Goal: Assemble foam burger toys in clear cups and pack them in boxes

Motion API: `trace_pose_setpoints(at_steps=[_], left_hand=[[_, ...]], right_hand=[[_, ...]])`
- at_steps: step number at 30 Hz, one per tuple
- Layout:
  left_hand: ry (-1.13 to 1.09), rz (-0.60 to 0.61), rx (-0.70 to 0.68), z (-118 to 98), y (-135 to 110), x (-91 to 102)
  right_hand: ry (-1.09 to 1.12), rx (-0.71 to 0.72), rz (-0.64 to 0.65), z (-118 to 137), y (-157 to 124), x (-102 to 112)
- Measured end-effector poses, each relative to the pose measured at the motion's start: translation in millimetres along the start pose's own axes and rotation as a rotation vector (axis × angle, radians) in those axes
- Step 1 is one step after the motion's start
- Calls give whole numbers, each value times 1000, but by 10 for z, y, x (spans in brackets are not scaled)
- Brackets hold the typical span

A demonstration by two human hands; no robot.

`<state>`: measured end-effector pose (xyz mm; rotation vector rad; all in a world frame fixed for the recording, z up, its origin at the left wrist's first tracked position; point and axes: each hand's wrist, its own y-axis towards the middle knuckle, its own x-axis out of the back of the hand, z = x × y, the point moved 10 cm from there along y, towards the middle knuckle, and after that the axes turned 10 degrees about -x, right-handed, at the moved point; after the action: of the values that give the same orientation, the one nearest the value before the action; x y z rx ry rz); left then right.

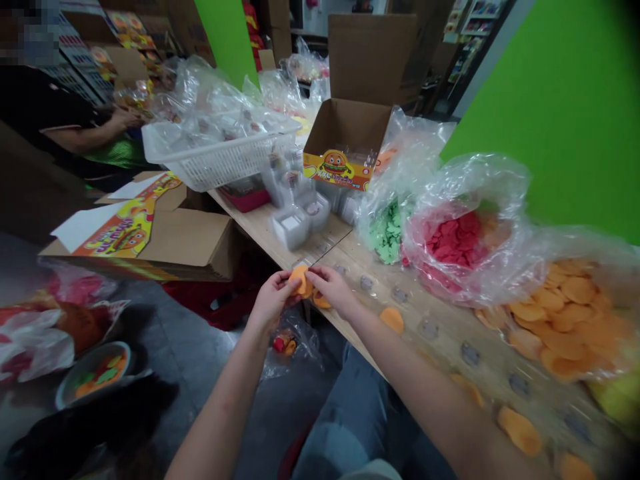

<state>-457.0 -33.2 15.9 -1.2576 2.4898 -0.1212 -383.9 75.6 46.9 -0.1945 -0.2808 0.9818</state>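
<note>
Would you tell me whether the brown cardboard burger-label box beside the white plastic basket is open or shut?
Open: the box has its flap raised upright.

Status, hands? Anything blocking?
Left hand and right hand pinching orange candy disc. Clear plastic tray below, on the table. Nothing in the way.
</note>
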Motion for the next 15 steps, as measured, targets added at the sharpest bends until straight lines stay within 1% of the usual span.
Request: trace_pose_setpoints(at_steps=[2,4,7,9,11,13,15], left_hand=[[46,-14,-34,-33,69,-13],[43,-11,-47,-75,151,-24],[8,-7,-41,-142,282,32],[-13,-56,-34,-169,347,172],[-27,-136,-28,-158,367,360],[-44,-197,-11,-97,336,519],[-63,-218,23,-5,272,610]], right_hand=[[48,-49,22,1,83,-46],[17,-60,17,31,197,-50],[-64,-71,-43,66,435,2],[-143,-63,-115,89,594,40],[-244,-41,-173,106,707,35],[-361,-2,-208,116,752,-10],[-480,51,-224,129,738,-69]])
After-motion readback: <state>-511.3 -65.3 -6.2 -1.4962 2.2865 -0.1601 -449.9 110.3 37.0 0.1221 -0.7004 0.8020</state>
